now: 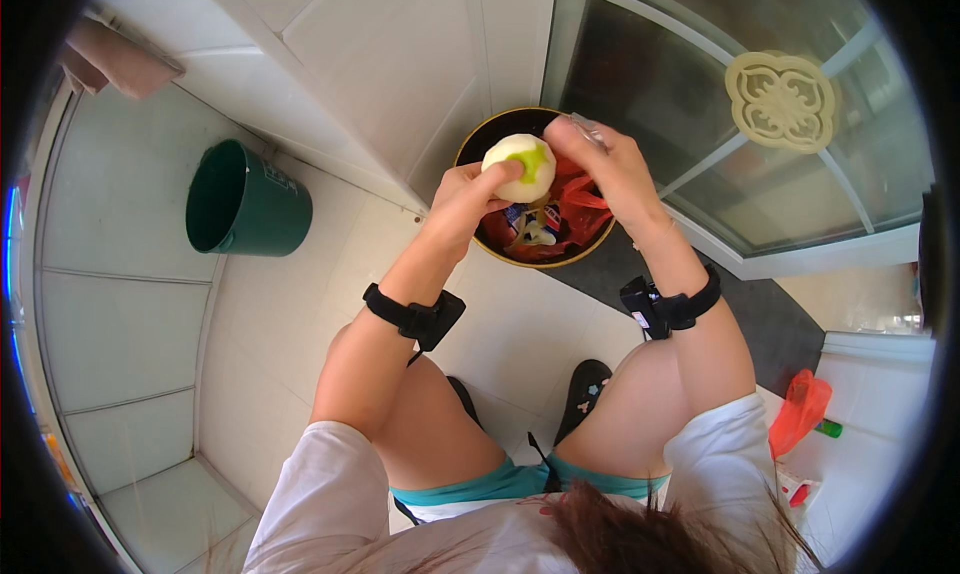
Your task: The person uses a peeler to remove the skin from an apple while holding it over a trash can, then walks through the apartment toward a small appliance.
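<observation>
My left hand [474,191] is closed around a round fruit [519,167], mostly peeled to pale flesh, with a patch of green skin near my thumb. My right hand [604,161] is raised just to the right of the fruit, its fingers bent around a tool [588,130] that looks like a metal peeler; the blur hides its exact shape. Both hands are above a round bin [547,263] with a yellow rim. A red plastic bag [583,206], wrappers and pale scraps lie inside the bin.
A dark green bucket [281,212] stands on the tiled floor at the left. Glass door panels [675,86] with a cream ornament [782,103] rise at the upper right. Another red plastic bag [802,413] is at the lower right. A tiled wall [390,56] stands behind the bin.
</observation>
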`<state>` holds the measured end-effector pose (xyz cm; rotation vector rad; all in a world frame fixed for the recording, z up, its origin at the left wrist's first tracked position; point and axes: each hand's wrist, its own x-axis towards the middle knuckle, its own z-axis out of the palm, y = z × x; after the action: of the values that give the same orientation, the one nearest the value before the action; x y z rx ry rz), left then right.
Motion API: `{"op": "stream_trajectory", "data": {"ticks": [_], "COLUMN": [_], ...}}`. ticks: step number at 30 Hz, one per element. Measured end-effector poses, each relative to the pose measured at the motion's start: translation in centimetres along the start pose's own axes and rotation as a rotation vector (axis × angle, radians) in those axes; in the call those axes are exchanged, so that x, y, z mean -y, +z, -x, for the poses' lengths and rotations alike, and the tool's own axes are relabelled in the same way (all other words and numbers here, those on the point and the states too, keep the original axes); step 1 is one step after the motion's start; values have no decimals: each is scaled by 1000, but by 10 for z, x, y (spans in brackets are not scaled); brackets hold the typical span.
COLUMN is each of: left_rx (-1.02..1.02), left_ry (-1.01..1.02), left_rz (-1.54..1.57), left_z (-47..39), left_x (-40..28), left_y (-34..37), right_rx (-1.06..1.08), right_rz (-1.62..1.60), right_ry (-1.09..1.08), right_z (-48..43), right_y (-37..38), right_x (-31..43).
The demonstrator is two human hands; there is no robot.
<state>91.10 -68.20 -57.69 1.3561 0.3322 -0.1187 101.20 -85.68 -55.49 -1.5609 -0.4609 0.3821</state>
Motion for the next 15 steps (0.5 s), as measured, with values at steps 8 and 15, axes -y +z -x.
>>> {"op": "stream_trajectory", "data": {"ticks": [8, 15], "left_rx": [-203, -255], "left_ry": [-183, -107], "left_rz": [-145, -247], "left_z": [-3, -6], "left_x": [-2, 6], "left_y": [9, 8], "right_rx": [-212, -186], "right_rz": [899, 940], "right_ry": [-620, -986], "right_z": [-1, -17], "right_y": [10, 12], "right_x": [13, 0]}}
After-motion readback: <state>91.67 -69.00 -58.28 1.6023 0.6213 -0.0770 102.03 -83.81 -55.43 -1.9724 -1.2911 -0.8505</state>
